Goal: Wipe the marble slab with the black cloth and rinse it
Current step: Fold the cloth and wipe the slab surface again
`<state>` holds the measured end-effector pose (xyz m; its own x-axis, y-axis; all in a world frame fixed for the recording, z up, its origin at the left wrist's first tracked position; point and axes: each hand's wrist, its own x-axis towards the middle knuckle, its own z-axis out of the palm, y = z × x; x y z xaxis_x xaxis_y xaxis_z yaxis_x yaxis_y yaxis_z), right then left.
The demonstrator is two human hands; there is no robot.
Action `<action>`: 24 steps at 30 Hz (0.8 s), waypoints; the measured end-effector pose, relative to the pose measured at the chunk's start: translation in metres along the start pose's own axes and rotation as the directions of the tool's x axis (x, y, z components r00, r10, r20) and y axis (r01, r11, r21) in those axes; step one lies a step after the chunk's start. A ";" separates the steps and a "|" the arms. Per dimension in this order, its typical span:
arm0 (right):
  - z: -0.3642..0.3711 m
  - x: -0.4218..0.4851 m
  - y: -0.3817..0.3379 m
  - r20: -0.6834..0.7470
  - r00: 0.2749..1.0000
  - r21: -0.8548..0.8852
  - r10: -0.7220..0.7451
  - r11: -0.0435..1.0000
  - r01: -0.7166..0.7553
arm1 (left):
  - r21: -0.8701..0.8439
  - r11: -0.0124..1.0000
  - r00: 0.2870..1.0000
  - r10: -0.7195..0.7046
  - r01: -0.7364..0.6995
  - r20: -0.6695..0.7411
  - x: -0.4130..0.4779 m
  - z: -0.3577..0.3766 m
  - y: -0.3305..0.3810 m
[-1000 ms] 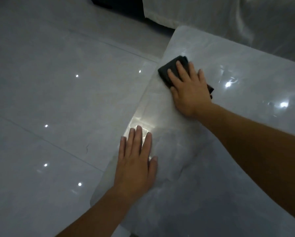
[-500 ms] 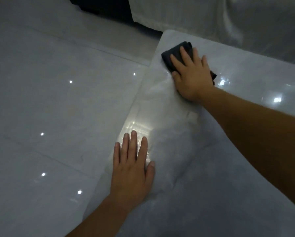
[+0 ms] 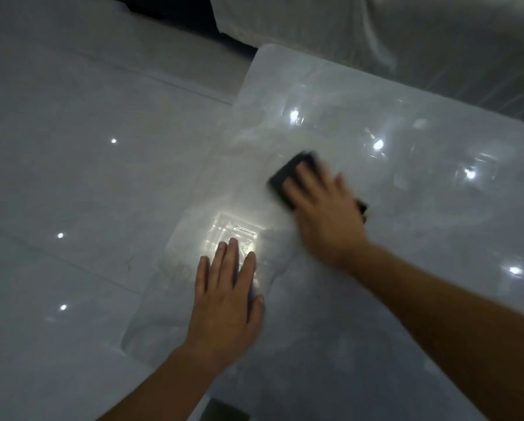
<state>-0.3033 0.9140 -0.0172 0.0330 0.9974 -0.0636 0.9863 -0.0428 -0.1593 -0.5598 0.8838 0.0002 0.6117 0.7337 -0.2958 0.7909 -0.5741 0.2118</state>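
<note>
A glossy white marble slab fills the right half of the head view, with ceiling lights mirrored in it. My right hand presses flat on the folded black cloth near the slab's left middle; the cloth sticks out past my fingertips and a corner shows by my thumb side. The hand is motion-blurred. My left hand lies flat, fingers apart, on the slab near its left edge, holding nothing.
A shiny grey tiled floor lies to the left, below the slab's edge. Pale draped fabric hangs beyond the slab's far edge. A dark gap sits at the top. A small dark object peeks in at the bottom.
My right hand has slid the black cloth back from the far left corner toward me along the slab. My left hand has stayed planted in the same spot.
</note>
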 end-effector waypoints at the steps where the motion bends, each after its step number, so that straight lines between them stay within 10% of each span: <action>1: 0.007 -0.033 -0.016 0.019 0.986 -0.009 -0.164 0.986 0.165 | -0.004 1.000 1.000 -0.024 0.024 0.003 -0.004 0.000 0.004; 6: 0.000 -0.081 0.023 0.159 0.894 -0.003 -0.418 0.906 0.424 | -0.063 0.996 0.998 -0.061 0.062 0.025 -0.011 -0.002 0.005; 8: -0.009 -0.042 0.062 0.046 0.990 -0.022 -0.131 0.991 0.132 | -0.082 0.994 0.997 -0.065 0.068 0.029 -0.010 -0.003 0.007; 12: -0.017 -0.005 0.068 0.027 0.949 0.060 0.314 0.947 -0.315 | -0.074 0.995 0.997 -0.065 0.068 0.047 -0.011 0.000 0.005; 20: 0.009 -0.155 -0.017 0.121 0.927 0.025 -0.355 0.935 0.354 | -0.124 0.989 0.996 -0.069 0.074 0.050 -0.011 0.003 0.003; 24: 0.002 -0.116 0.034 0.013 0.996 -0.002 0.086 0.996 -0.086 | -0.243 0.970 0.998 -0.012 0.026 0.058 -0.014 -0.001 -0.002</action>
<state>-0.2743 0.7972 -0.0175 0.1158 0.9892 -0.0898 0.9802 -0.1285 -0.1509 -0.5699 0.8751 0.0052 0.6001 0.7183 -0.3521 0.7864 -0.4491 0.4241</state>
